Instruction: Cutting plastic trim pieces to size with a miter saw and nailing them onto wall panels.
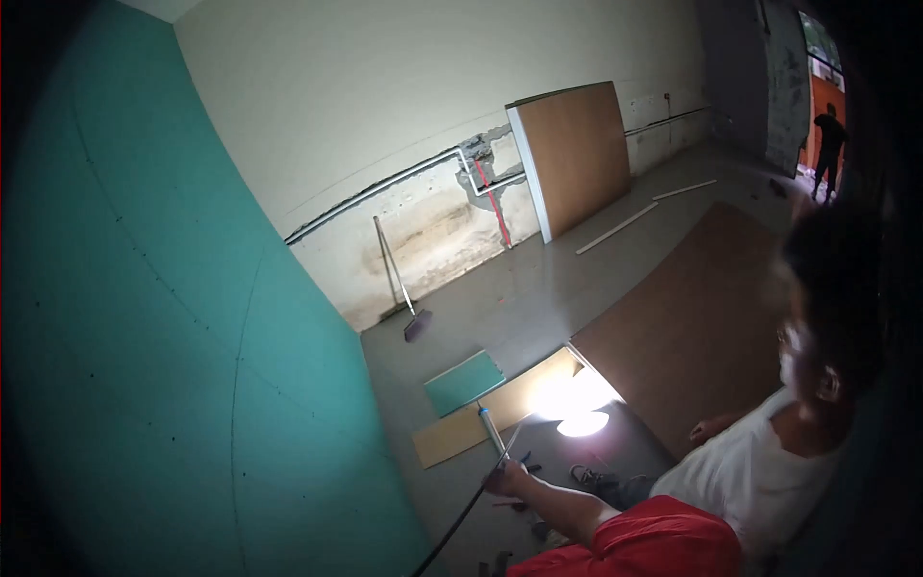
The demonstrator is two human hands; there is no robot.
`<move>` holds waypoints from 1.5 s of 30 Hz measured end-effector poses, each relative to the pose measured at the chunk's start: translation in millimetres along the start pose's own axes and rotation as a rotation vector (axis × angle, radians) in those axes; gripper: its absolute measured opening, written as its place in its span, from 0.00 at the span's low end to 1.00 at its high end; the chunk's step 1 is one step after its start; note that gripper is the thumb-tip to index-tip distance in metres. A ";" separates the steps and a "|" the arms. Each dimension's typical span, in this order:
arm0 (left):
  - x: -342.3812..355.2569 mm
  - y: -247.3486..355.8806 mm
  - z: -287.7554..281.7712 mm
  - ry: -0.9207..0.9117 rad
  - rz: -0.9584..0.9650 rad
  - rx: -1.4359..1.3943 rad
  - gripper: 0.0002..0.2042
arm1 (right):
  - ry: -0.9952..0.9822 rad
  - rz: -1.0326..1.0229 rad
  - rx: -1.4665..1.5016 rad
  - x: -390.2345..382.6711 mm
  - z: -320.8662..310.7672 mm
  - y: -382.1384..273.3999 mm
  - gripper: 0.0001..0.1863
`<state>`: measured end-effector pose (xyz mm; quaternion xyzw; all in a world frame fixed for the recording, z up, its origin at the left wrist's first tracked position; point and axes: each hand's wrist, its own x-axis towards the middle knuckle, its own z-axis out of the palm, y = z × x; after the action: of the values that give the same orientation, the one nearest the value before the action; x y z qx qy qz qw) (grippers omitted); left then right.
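The person's right hand (511, 478), reaching from a red sleeve (668, 531), is near the centre of the scene, fingers apparently closed around the near end of a slim tube (493, 430). The tube is pale with a blue tip, which points away toward the far side; any print on it is too small to read. The left hand is out of view, so its grip cannot be told. A dark cord (452, 535) runs past the right hand from the near left. Just beyond the tube lie a yellowish board (450, 447) and a small teal panel (463, 382); right of the tube, a lamp (583, 423) glares white on the floor. At the right, a co-worker in a white shirt (745, 471) leans beside a large brown board (673, 327). A teal wall (183, 317) fills the left. Against the far wall stand a broom (416, 325) and brown-faced panels (575, 159); two pale strips (616, 228) lie to their right. At the far right, a dark figure (827, 152) stands in a bright doorway (823, 77).
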<state>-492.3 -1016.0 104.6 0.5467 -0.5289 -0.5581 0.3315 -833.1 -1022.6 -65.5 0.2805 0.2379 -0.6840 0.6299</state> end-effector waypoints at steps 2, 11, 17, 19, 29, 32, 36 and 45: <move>7.6 -26.2 -3.9 0.010 -0.068 -0.073 0.26 | -0.008 -0.008 -0.029 5.4 9.0 8.7 0.20; 38.9 -91.3 -17.6 -0.037 -0.370 -0.443 0.26 | -0.197 -0.167 -0.182 35.9 108.1 -0.6 0.07; 50.3 -104.7 -21.5 -0.062 -0.474 -0.763 0.26 | -0.330 -0.444 -0.482 -16.3 256.4 48.7 0.14; 43.7 -111.5 -35.9 -0.041 -0.486 -0.889 0.26 | -0.374 -0.462 -0.603 -46.1 304.4 98.1 0.13; -323.8 -284.3 -25.2 0.710 -0.596 -1.486 0.28 | -1.074 -0.703 -1.296 -141.7 391.3 175.9 0.17; -330.5 -217.8 -42.2 0.711 -0.418 -0.870 0.21 | -1.206 -0.656 -1.530 -225.2 354.7 242.1 0.18; -349.5 -80.0 -74.2 0.991 -0.012 -0.276 0.15 | -1.528 -0.596 -1.755 -228.9 233.4 327.9 0.16; -339.5 42.7 -131.9 1.453 0.430 1.250 0.08 | -1.995 -0.687 -1.727 -225.2 44.2 400.9 0.08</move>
<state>-312.4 -733.5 254.2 0.7261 -0.4847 0.3665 0.3217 -426.8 -926.0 131.9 -0.8811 0.0912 -0.3496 0.3051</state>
